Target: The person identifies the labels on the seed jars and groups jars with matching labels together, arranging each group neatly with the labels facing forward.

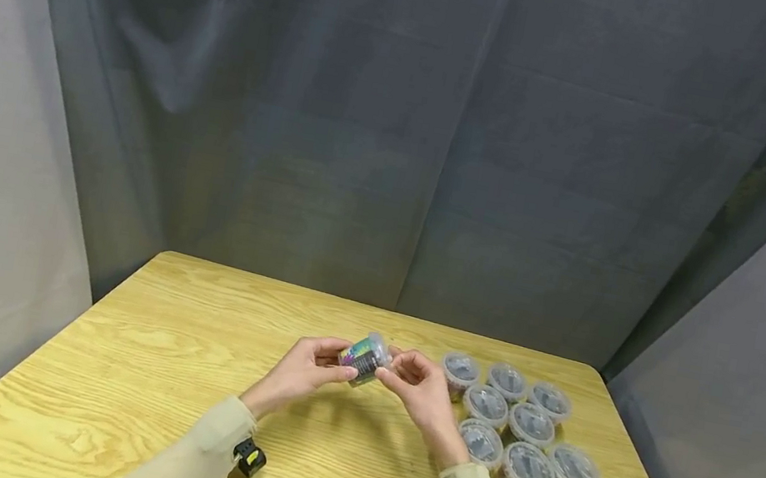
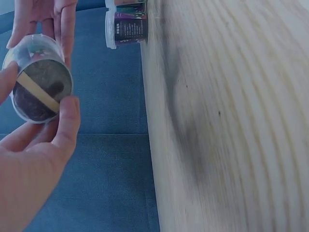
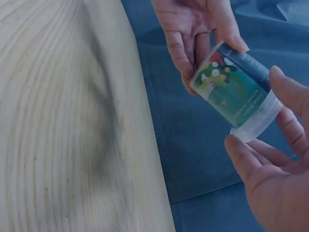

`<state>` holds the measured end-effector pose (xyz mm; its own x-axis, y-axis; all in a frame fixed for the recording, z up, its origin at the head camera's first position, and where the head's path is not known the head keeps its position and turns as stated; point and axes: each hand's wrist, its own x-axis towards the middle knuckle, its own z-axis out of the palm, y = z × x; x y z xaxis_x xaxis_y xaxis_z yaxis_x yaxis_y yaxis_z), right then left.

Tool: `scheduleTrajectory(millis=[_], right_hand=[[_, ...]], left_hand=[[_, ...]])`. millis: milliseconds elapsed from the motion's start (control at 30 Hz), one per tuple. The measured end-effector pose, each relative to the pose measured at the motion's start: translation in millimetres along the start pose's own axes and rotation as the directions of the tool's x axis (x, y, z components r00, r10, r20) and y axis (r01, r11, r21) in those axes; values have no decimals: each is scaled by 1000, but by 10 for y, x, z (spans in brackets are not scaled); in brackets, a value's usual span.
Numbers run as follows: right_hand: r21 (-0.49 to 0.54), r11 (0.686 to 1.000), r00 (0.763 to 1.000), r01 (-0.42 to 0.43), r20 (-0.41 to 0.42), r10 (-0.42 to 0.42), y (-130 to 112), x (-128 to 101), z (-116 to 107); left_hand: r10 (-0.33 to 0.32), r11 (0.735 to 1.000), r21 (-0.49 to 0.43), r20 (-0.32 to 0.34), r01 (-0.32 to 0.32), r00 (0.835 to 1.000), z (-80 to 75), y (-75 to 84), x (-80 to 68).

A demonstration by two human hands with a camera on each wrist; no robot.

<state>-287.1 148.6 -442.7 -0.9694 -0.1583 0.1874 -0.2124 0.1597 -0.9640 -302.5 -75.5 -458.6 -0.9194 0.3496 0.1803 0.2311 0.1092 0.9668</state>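
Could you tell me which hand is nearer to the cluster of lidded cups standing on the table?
Right. The right hand holds the raised cup just beside the cluster of lidded cups; the left hand grips that cup's other end, farther away.

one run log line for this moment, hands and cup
left hand: holds cup | right hand: holds cup | cup: lidded, tilted, above table | other cups: grouped at right

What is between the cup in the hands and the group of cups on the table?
In the head view, only the right hand lies between the held cup and the grouped cups.
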Motion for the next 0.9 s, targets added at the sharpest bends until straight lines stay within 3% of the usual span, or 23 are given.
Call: scheduleTrajectory(millis=[167,400,900], right_hand=[[36,998,998,-55,-34,56,-57,1,50],[-2,997,989,-79,-124,79,-135,-10,134],[-48,993,980,-107,-173,97,-161,-6,166]], left_hand=[[32,999,23,-32,-31,999,17,5,-12],[68,998,19,-51,-67,996,36,7,-53],[62,996,64,-83,-57,995,58,-41,-47]])
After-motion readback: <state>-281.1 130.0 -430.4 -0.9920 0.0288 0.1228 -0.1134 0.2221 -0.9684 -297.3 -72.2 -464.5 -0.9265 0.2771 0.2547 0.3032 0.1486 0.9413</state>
